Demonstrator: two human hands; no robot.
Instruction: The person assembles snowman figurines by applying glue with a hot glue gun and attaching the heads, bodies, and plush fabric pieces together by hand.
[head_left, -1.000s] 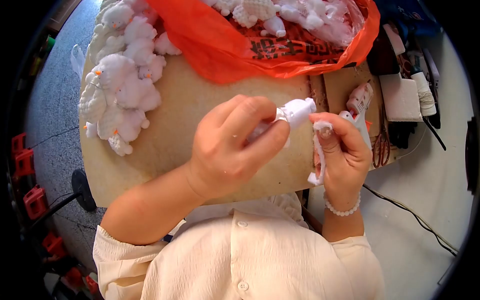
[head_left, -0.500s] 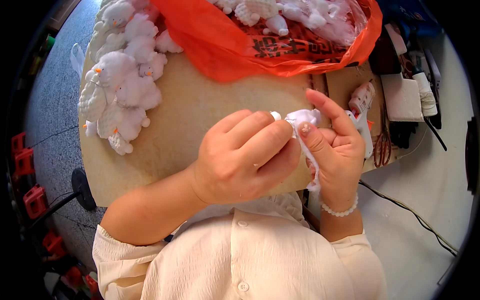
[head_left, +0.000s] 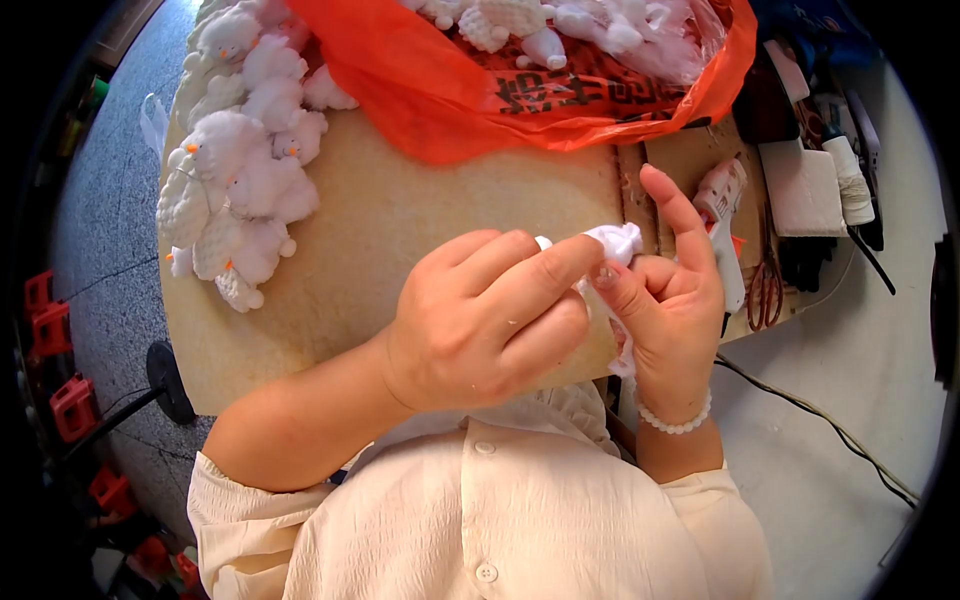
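White soft toy (head_left: 618, 240) above the table (head_left: 420, 210), clamped in the left hand (head_left: 495, 320); thumb of the right hand (head_left: 670, 320) against it, forefinger raised, rest of that grip hidden. Hands together. White strip (head_left: 624, 354) hanging beside the right palm. At left, a heap of white toys (head_left: 228, 145); beyond, a red bag (head_left: 440, 110); at right, glue gun (head_left: 729, 265) and scissors (head_left: 767, 265).

Gap between left hand (head_left: 480, 310) and bag (head_left: 425, 110)

1 head-worn view, facing forward and down, close above left hand (head_left: 475, 318) and right hand (head_left: 672, 318)
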